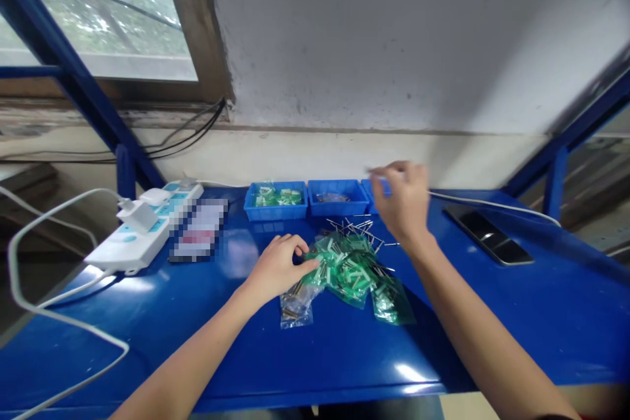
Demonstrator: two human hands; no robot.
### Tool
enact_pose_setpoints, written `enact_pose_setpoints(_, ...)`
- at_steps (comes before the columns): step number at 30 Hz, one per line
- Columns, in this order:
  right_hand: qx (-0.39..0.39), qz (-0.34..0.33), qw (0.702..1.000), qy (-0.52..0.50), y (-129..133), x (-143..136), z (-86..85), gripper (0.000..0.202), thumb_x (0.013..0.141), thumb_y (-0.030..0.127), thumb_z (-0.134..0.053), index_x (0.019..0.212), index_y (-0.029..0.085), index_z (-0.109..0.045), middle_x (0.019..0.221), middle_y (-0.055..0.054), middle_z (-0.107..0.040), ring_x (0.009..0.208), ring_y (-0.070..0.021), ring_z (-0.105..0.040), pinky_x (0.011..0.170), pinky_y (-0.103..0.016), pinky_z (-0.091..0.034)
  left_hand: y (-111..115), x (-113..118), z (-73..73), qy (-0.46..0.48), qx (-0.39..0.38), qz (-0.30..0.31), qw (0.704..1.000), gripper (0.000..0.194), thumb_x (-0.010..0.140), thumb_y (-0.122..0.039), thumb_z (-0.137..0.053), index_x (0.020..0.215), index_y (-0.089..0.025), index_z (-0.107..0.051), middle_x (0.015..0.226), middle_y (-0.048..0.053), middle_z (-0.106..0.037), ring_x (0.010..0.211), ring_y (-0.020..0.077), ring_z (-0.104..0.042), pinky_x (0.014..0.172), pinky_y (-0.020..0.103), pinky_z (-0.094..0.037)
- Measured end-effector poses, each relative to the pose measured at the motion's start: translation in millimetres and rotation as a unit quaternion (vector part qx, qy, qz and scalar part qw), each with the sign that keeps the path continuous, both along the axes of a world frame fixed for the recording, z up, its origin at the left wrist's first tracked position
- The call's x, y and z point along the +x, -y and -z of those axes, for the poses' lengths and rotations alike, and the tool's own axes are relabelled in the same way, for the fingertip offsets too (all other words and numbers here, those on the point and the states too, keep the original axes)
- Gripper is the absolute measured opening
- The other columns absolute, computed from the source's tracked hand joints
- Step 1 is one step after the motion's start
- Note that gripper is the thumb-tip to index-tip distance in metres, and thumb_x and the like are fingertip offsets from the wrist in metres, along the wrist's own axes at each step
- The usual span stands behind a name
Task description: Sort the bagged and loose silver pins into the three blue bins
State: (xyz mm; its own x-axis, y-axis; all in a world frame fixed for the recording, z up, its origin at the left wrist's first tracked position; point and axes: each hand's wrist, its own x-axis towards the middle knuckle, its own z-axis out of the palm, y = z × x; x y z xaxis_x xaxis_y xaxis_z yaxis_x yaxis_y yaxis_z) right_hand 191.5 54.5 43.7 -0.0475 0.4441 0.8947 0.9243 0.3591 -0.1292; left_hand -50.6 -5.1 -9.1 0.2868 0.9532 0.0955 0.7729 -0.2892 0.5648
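Note:
My left hand [281, 266] is at the left edge of a heap of small green plastic bags [349, 272], its thumb and curled fingers closed on the edge of one bag. Below its thumb lies a clear plastic bag [296, 305] with brownish thin pieces inside. Loose thin metal pins [357, 228], possibly screws or nails, are scattered at the back of the heap. My right hand [406, 203] is raised in front of the third blue bin [374, 189], blurred by motion. Its fingertips are pinched together; a small dark thing shows at them, too smeared to name.
Along the wall stand a blue bin [275, 211] of green bags and another blue bin [337, 210] with small bagged pieces. A white power strip [147, 226] with cables and a pixelated flat object [199, 230] lie left. A dark phone [489, 234] rests right on the blue table [236, 354].

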Motion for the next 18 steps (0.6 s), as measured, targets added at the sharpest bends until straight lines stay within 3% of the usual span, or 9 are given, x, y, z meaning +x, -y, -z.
enact_pose_setpoints(2,-0.13,-0.032,0.989,0.067,1,-8,17.9,0.017,0.085,0.03,-0.054,0.091,0.02,-0.067,0.088,-0.01,-0.063,0.09,-0.0253,-0.053,0.076,-0.04,-0.042,-1,0,-1.4,0.033,-0.032,-0.007,0.999,0.016,0.078,-0.036,-0.058,0.08,-0.02,-0.06,0.083,0.002,-0.064,0.081,0.0198,-0.057,0.074,0.032,-0.042)
enact_pose_setpoints(4,-0.227,-0.079,0.968,0.066,12,-19,30.5,0.021,0.086,0.032,-0.053,0.095,0.019,-0.067,0.082,-0.009,-0.064,0.086,-0.0244,-0.054,0.075,-0.038,-0.042,-2,-2,-4.1,0.061,-0.065,-0.019,0.996,0.014,0.079,-0.032,-0.055,0.084,-0.02,-0.059,0.081,0.001,-0.065,0.076,0.0178,-0.059,0.067,0.028,-0.041)
enact_pose_setpoints(9,-0.392,-0.251,0.883,0.055,44,-37,29.6,0.032,0.088,0.039,-0.049,0.11,0.021,-0.062,0.077,-0.004,-0.065,0.071,-0.0173,-0.057,0.064,-0.029,-0.04,1,-7,-9.1,0.001,-0.11,-0.018,0.994,0.03,0.078,-0.05,-0.054,0.079,-0.021,-0.06,0.064,-0.001,-0.065,0.061,0.0172,-0.059,0.052,0.025,-0.034)
enact_pose_setpoints(11,-0.429,-0.306,0.845,0.09,51,-40,27.2,0.033,0.085,0.04,-0.053,0.111,0.022,-0.062,0.08,-0.004,-0.065,0.068,-0.0161,-0.056,0.061,-0.029,-0.038,2,-6,-9.3,0.002,-0.11,0.002,0.994,0.026,0.078,-0.045,-0.055,0.074,-0.02,-0.061,0.064,-0.001,-0.064,0.061,0.0165,-0.059,0.051,0.024,-0.033)
enact_pose_setpoints(13,-0.438,-0.327,0.833,0.084,54,-44,27.0,0.034,0.084,0.039,-0.055,0.111,0.022,-0.063,0.076,-0.004,-0.064,0.064,-0.0151,-0.054,0.059,-0.028,-0.036,2,-4,-9.9,0.039,-0.085,0.011,0.996,0.018,0.08,-0.036,-0.054,0.075,-0.02,-0.061,0.066,-0.001,-0.064,0.06,0.0151,-0.058,0.052,0.024,-0.036)
enact_pose_setpoints(16,-0.448,-0.329,0.831,0.0,56,-47,27.3,0.035,0.085,0.042,-0.051,0.11,0.021,-0.063,0.06,0.0,-0.058,0.053,-0.0129,-0.049,0.052,-0.028,-0.031,5,-1,-14.2,0.138,-0.016,0.012,0.99,0.014,0.084,-0.029,-0.05,0.08,-0.019,-0.059,0.068,-0.001,-0.061,0.06,0.0128,-0.055,0.052,0.023,-0.038)
enact_pose_setpoints(18,-0.467,-0.34,0.813,-0.069,57,-49,26.3,0.035,0.086,0.045,-0.049,0.107,0.021,-0.064,0.053,0.002,-0.052,0.048,-0.0114,-0.044,0.048,-0.027,-0.029,8,1,-18.8,0.193,0.052,0.013,0.98,0.013,0.087,-0.028,-0.05,0.082,-0.019,-0.058,0.071,-0.001,-0.06,0.062,0.0117,-0.054,0.054,0.023,-0.04)
